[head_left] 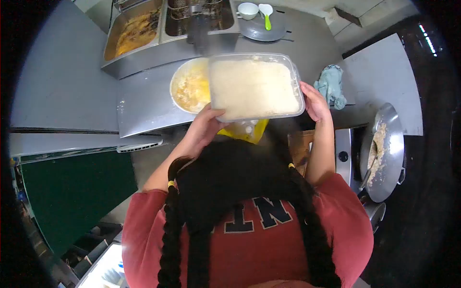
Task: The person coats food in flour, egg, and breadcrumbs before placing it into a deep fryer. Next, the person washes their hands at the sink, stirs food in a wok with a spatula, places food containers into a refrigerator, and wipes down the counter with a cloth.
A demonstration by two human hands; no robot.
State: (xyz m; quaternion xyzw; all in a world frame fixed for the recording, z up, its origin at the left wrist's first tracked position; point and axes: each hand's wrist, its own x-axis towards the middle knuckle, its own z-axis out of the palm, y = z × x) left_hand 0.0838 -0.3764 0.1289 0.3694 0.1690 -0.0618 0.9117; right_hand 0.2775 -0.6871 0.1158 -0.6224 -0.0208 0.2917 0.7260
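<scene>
A clear rectangular container (254,87) full of pale, flour-like powder is held up level over the front of the steel counter. My left hand (206,126) grips its lower left corner, the thumb lying over the rim. On the right side, my right hand (314,102) has its fingers against the container's edge. The container partly covers a white bowl (190,89) holding a yellow and white mixture. Below the container, part of a yellow bag (257,132) shows.
Behind stands a fryer with a tray of brown oil (139,33) and wire baskets (199,9). A white cup (248,10) and a green-handled spoon (267,19) sit on a round lid (261,32). A cloth (330,86) and a large wok (391,153) are at the right.
</scene>
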